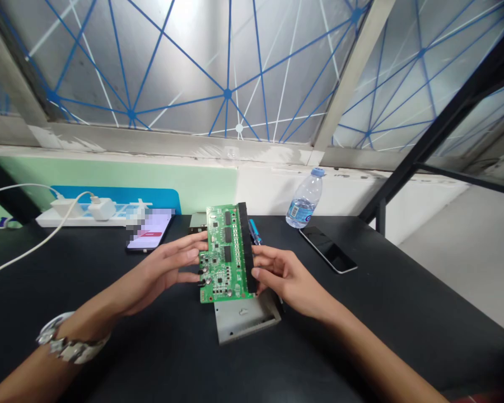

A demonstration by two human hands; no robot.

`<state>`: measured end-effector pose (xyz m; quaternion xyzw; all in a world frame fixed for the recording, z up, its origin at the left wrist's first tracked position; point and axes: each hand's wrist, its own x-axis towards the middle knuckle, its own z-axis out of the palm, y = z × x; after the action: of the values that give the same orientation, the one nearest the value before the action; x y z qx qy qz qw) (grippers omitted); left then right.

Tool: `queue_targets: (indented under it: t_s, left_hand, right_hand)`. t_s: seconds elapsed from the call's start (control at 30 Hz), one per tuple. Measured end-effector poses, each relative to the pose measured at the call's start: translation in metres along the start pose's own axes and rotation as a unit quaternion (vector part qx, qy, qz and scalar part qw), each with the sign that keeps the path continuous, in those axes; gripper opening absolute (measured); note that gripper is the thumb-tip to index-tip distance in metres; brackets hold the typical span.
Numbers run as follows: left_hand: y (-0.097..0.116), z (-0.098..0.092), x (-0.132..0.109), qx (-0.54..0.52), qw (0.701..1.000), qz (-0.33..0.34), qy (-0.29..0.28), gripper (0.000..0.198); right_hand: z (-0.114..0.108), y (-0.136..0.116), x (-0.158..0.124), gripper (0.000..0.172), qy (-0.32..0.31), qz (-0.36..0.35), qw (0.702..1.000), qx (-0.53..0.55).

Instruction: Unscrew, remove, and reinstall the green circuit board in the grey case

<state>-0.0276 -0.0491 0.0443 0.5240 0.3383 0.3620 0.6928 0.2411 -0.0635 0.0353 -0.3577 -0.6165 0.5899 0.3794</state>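
Between my two hands a green circuit board (pixel 219 263) is held tilted up, its chips and small parts facing me. A long black connector strip (pixel 247 246) runs down its right edge. My left hand (pixel 168 264) grips the board's left edge, fingers stretched and the tips partly behind it. On the other side, my right hand (pixel 279 274) pinches the black strip with thumb and fingers. Below and partly behind the board lies a grey metal case (pixel 247 322) with a raised rim and small holes; the board hides much of it.
Behind the board lies a blue tool (pixel 254 230), partly hidden. A water bottle (pixel 306 200) and a dark phone (pixel 328 249) are at the right. To the left are a lit phone (pixel 151 230) and a white power strip (pixel 46 217) with plugs and cables. Windows rise behind the black table (pixel 151 358).
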Motion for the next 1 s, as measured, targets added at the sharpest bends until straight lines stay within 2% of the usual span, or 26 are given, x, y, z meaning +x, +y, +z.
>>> queue_targets:
  t_s: [0.2,0.3,0.37,0.47,0.6,0.77,0.87,1.0]
  left_hand:
    - [-0.001,0.006,0.005,-0.009,0.999,0.005,0.037,0.041]
    - [-0.007,0.005,0.010,0.001,0.998,0.002,0.058,0.036]
    - [-0.009,0.006,0.012,-0.004,0.999,-0.009,0.035,0.034]
    - [-0.010,0.009,0.012,-0.062,0.997,-0.028,-0.046,0.036]
    - [-0.012,0.011,0.007,-0.140,0.978,-0.060,-0.144,0.041]
    - [-0.016,0.008,-0.003,-0.132,0.964,-0.094,-0.213,0.042]
    - [-0.015,0.013,-0.007,-0.101,0.968,-0.090,-0.213,0.041]
    - [-0.012,0.022,-0.008,-0.043,0.986,-0.061,-0.149,0.048]
  right_hand:
    - [-0.002,0.007,0.004,0.030,0.044,0.018,0.999,-0.007]
    - [0.000,0.005,0.003,0.028,0.039,-0.001,0.999,-0.008]
    - [0.000,0.003,0.002,0.027,0.034,-0.020,0.999,-0.014]
    - [-0.001,0.000,0.003,0.026,0.034,-0.052,0.998,-0.022]
    - [-0.006,0.000,0.005,0.025,0.001,-0.087,0.996,0.000]
    - [-0.006,0.004,0.006,0.031,0.003,-0.112,0.994,0.004]
    - [-0.003,0.003,0.003,0.032,0.019,-0.118,0.993,-0.023]
    - [0.001,-0.001,-0.002,0.042,0.042,-0.151,0.984,-0.089]
